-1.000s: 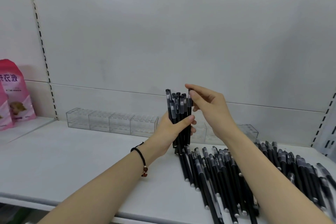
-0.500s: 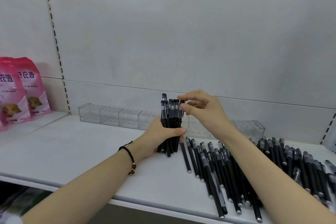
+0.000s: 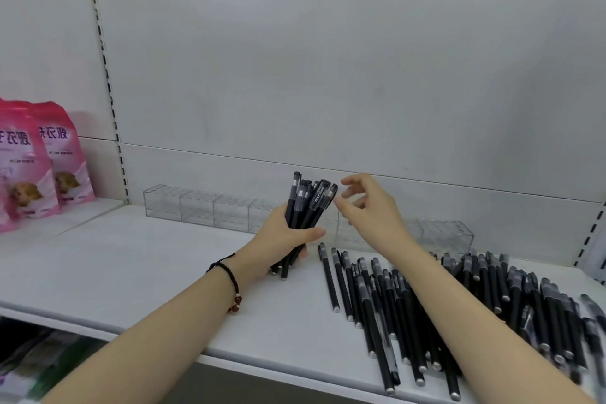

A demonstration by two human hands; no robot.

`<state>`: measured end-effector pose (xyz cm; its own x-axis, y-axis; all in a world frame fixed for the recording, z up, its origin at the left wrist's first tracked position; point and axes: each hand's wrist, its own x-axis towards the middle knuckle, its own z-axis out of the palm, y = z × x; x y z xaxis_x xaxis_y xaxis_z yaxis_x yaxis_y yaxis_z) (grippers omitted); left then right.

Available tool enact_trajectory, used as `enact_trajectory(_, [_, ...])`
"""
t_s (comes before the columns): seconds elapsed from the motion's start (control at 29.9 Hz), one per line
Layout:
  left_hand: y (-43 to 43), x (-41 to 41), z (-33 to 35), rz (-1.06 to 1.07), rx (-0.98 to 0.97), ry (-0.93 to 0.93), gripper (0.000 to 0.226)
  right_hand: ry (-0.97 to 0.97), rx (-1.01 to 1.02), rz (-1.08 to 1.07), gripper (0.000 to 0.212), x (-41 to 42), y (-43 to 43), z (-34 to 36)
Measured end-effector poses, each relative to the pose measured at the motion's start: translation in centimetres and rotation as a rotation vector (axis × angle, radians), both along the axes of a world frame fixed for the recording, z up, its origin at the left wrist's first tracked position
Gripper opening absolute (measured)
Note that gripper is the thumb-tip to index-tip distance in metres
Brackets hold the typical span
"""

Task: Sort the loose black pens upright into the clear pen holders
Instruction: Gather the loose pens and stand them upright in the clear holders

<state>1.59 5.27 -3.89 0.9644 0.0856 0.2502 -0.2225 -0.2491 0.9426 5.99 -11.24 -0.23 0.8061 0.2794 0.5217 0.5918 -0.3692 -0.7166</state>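
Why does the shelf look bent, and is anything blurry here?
Head view: the wide lens bows the slotted upright and the shelf; the light is soft and even, shadows faint; the right hand and the loose pens at far right are smeared, while the bundle in the left hand is fairly sharp; the clear holders barely stand out from the pale wall.

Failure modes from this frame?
1. The bundle fans out, tilted, in the left hand. With the right hand open at its caps, drawing one pen may loosen the others.
2. The loose pens reach the front edge of the shelf under the right forearm; a sweep may knock some off.
3. The holders are clear against a white panel, so slots may be missed.
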Motion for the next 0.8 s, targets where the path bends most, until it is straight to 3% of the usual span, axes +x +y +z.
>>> enact_trajectory(0.13, [2.3,0.3,0.2,0.318,0.301,-0.042,0.029,-0.156,-0.591,-0.093,0.022,0.1,-0.6,-0.3])
enact_trajectory(0.2, [3.3,-0.2,0.5,0.427,0.478,-0.031,0.029,-0.215,-0.767,-0.085,0.027,-0.3,-0.3,-0.3])
enact_trajectory(0.44, [7.7,-4.7,1.7,0.505,0.991,0.148,0.027,-0.258,-1.009,-0.04,0.036,-3.2,1.4,1.2])
enact_trajectory(0.8, [21.1,-7.8,0.0,0.656,1.286,0.219,0.027,-0.189,-1.025,-0.02,0.032,-8.3,12.5,0.0])
